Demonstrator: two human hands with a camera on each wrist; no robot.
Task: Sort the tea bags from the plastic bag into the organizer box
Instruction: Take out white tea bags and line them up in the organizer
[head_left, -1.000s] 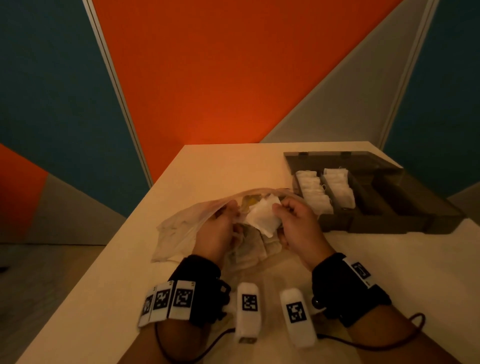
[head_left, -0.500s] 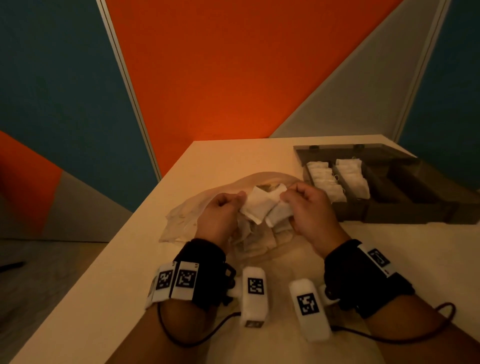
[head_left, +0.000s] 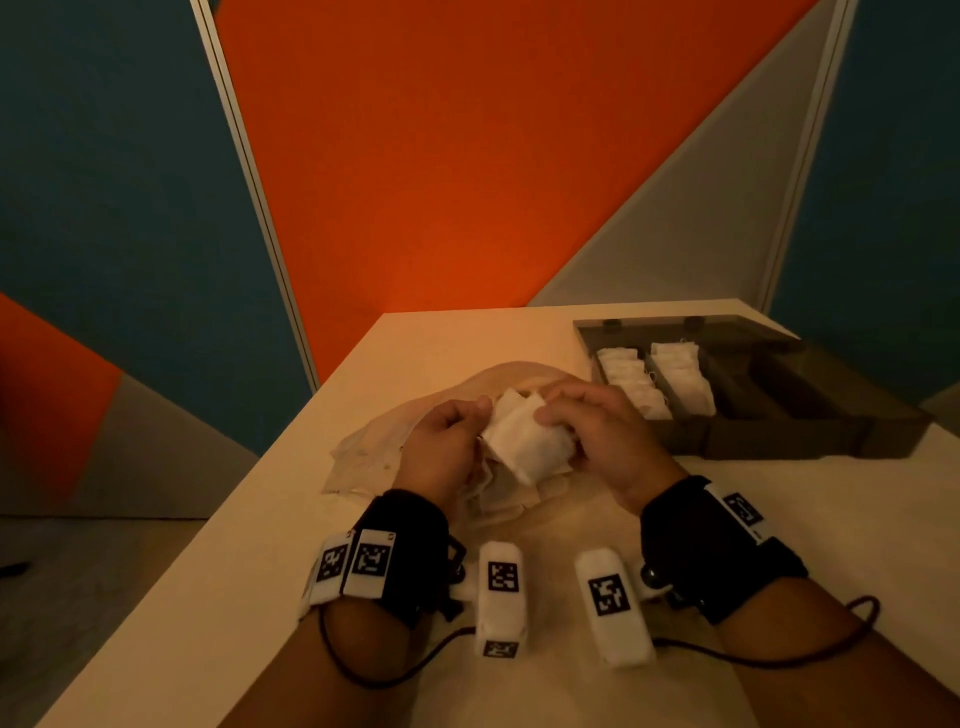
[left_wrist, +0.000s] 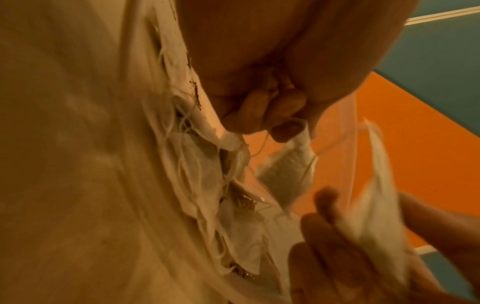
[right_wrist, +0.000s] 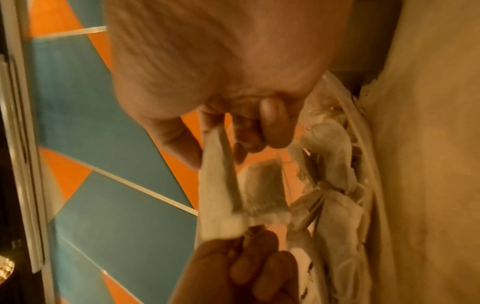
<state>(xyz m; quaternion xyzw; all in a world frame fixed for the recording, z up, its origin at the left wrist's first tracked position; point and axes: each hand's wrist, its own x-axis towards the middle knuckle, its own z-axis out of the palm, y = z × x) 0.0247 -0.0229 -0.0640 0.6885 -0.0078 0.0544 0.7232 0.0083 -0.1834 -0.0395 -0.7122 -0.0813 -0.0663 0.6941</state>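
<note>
Your L hand (head_left: 441, 447) pinches one tea bag (left_wrist: 288, 176) by its corner; your R hand (head_left: 597, 431) pinches a second tea bag (right_wrist: 218, 197). Both held just above the plastic bag (head_left: 374, 447) w/ more bags inside. Organizer box (head_left: 779, 441) sits right, two compartments filled. Wrist views blurred; fingertip contact partly hidden.

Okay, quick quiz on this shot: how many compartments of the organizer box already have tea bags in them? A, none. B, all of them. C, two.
C: in the head view the organizer box shows two rows of white tea bags filling its two left compartments, while the compartments to their right look dark and empty.
</note>
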